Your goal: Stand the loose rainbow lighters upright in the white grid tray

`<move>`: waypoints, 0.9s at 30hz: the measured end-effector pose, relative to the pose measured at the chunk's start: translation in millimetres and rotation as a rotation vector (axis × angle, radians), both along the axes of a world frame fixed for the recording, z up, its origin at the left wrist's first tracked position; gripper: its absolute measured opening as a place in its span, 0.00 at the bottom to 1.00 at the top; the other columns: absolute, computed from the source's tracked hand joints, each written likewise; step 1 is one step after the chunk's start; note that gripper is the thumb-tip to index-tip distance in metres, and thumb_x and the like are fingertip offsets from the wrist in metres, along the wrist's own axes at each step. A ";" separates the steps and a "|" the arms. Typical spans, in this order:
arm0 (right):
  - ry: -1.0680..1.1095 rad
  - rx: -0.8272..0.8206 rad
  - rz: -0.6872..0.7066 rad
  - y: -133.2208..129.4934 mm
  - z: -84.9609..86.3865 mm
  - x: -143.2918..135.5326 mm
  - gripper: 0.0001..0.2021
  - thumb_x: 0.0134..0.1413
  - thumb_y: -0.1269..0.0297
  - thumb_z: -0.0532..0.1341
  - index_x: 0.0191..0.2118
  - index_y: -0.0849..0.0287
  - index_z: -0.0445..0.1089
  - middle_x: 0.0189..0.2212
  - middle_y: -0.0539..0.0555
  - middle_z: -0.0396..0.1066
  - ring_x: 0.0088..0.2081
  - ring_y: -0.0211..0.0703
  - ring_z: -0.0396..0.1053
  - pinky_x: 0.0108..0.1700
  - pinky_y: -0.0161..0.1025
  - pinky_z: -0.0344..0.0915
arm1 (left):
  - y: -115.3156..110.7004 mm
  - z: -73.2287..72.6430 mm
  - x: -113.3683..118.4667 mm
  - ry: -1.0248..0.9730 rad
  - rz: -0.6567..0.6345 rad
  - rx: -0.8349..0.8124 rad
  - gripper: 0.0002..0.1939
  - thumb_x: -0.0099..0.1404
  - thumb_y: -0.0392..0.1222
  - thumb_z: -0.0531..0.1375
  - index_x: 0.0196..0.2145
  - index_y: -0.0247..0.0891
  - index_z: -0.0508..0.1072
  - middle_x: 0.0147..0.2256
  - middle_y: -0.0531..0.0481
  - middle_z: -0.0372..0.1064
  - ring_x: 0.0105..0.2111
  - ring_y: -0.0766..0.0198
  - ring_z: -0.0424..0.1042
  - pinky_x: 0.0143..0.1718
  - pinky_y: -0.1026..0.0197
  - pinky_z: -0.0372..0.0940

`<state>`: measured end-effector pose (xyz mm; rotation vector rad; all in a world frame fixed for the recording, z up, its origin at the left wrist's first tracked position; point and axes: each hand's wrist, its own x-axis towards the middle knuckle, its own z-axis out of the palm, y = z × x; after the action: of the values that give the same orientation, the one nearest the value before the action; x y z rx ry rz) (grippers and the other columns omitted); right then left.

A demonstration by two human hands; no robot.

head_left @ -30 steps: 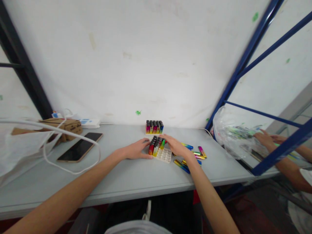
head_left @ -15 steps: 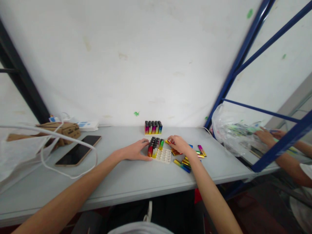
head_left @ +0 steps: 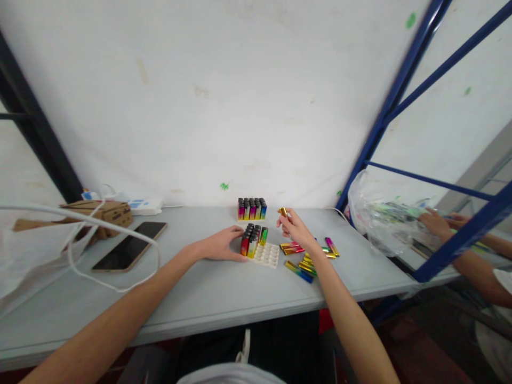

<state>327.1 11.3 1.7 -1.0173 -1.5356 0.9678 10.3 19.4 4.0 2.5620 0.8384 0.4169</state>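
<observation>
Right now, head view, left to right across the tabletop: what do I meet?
Dark-screened phone → left hand → part-filled white tray → right hand with a gold piece → loose purple-and-yellow piece → clear plastic bag → another person's hand.

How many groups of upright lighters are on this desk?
2: a front group in the white tray, beside the left hand, and a back group near the wall. Both show plainly.
</observation>
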 end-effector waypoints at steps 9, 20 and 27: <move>-0.423 0.177 -0.252 -11.1 11.8 -1.3 0.23 0.66 0.43 0.59 0.46 0.58 0.81 0.20 0.47 0.66 0.26 0.43 0.63 0.32 0.39 0.60 | 1.5 0.3 -2.4 0.006 0.031 -0.004 0.44 0.63 0.68 0.71 0.67 0.38 0.73 0.68 0.37 0.69 0.67 0.40 0.69 0.72 0.47 0.61; -0.379 0.185 -0.423 -11.5 14.1 -7.2 0.24 0.53 0.38 0.70 0.27 0.57 0.75 0.20 0.49 0.68 0.25 0.42 0.62 0.31 0.39 0.57 | 0.6 0.6 -1.4 0.003 0.035 -0.025 0.46 0.62 0.68 0.72 0.68 0.38 0.71 0.69 0.36 0.67 0.68 0.38 0.68 0.72 0.46 0.60; -0.206 0.209 -0.242 -8.9 11.8 -10.9 0.34 0.62 0.26 0.56 0.34 0.58 0.75 0.28 0.54 0.72 0.31 0.44 0.69 0.35 0.39 0.67 | 1.0 -0.4 -2.5 -0.018 0.022 -0.026 0.46 0.63 0.69 0.71 0.69 0.40 0.71 0.69 0.38 0.68 0.68 0.38 0.69 0.71 0.45 0.62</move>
<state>316.2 2.4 13.5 -1.1465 -1.5989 0.5357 7.7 20.4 3.6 2.5236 0.8607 0.4318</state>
